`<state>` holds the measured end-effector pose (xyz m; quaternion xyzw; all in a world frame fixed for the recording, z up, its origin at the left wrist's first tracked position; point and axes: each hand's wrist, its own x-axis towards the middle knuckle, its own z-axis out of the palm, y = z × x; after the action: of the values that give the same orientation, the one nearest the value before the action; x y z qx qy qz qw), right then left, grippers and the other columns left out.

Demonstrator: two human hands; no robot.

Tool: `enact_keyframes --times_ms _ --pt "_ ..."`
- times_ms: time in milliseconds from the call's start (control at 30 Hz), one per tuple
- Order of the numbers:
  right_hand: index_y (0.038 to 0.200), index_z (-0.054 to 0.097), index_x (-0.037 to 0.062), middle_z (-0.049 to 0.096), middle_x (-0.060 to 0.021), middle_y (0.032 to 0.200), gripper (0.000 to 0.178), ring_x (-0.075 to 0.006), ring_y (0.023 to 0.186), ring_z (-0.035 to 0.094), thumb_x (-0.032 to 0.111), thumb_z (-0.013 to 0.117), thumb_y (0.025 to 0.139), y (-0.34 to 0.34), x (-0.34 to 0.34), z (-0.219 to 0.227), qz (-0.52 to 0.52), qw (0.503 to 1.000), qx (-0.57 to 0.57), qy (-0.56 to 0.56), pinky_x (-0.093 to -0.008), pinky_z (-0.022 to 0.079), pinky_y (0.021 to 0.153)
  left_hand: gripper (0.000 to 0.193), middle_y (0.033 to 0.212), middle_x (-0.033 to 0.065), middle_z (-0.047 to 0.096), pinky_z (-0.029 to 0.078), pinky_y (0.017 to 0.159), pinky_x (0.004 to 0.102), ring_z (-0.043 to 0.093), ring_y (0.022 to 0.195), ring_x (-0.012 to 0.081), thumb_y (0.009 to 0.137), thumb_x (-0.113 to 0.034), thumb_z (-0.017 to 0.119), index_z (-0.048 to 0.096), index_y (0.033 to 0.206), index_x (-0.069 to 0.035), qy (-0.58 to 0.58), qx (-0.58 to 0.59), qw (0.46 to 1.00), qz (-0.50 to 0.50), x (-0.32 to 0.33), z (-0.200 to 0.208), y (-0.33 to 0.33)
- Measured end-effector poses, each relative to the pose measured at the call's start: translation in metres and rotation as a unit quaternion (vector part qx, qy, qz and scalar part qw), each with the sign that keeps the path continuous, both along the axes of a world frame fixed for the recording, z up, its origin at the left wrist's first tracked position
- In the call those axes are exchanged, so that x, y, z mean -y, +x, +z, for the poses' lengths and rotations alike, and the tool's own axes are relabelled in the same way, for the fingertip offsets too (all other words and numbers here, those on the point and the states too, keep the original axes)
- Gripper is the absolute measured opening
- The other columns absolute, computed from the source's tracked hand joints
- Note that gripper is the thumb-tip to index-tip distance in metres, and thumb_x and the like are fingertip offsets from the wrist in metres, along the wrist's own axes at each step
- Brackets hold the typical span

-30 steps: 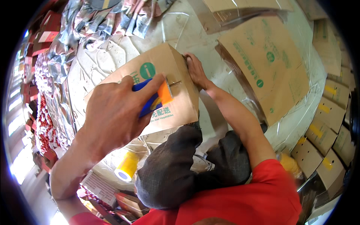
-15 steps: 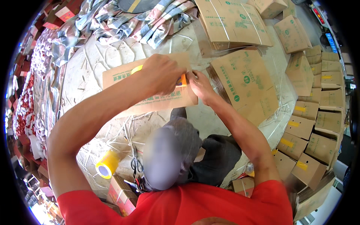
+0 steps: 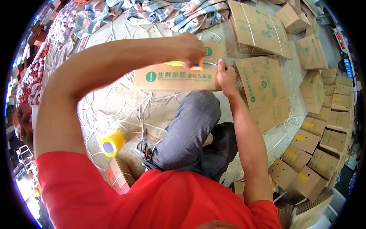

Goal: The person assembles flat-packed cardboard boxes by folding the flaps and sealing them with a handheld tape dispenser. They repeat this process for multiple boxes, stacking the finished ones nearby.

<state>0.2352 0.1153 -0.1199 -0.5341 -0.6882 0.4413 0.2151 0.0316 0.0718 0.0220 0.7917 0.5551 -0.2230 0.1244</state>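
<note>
A brown cardboard box (image 3: 177,81) with green print on its near side lies on the floor beyond my knees. My left hand (image 3: 190,50) is closed around a yellow-orange tape dispenser (image 3: 199,66) over the box's top, hiding much of the tool. A shiny clear strip of tape (image 3: 211,63) shows between the dispenser and the box's right end. There my right hand (image 3: 227,78) grips the box's edge, thumb up and the other fingers curled. A tall yellow tape roll (image 3: 116,139) lies on the floor at left, near scissors (image 3: 143,141) beside my leg.
Stacks of flattened cartons (image 3: 263,89) lie right of the box, with a strapped bundle (image 3: 259,28) behind. Made-up boxes (image 3: 305,139) line the far right. Crumpled plaid cloth (image 3: 179,13) lies at the back. White straps (image 3: 101,118) litter the floor, and packed goods (image 3: 61,21) are piled left.
The box now turns its printed side toward me. My left hand has swung up over its top with the dispenser; my right hand now grips the right end. The view has shifted.
</note>
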Motion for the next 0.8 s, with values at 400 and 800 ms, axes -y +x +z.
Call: enact_keyframes --times_ms 400,800 --pt "0.113 0.073 -0.0034 0.073 -0.0288 0.107 0.061 -0.0444 0.105 0.067 0.052 0.052 0.104 0.004 -0.020 -0.026 -0.005 0.999 -0.020 -0.025 -0.0484 0.050 0.093 0.067 0.099 0.0096 0.074 0.054 0.076 0.0491 0.072 0.091 0.0354 0.077 -0.032 0.087 0.062 0.139 -0.031 -0.040 -0.040 0.993 0.105 0.146 0.022 -0.163" --pt "0.131 0.063 -0.0108 0.069 -0.0241 0.125 0.073 -0.0330 0.118 0.063 0.056 0.049 0.105 0.041 -0.088 -0.025 0.031 0.998 0.027 -0.056 -0.0421 0.046 0.103 0.081 0.093 0.0154 0.068 0.058 0.077 0.0492 0.071 0.079 0.0386 0.090 -0.047 0.076 0.039 0.161 -0.037 0.161 0.167 0.960 0.158 0.211 -0.065 -0.154"
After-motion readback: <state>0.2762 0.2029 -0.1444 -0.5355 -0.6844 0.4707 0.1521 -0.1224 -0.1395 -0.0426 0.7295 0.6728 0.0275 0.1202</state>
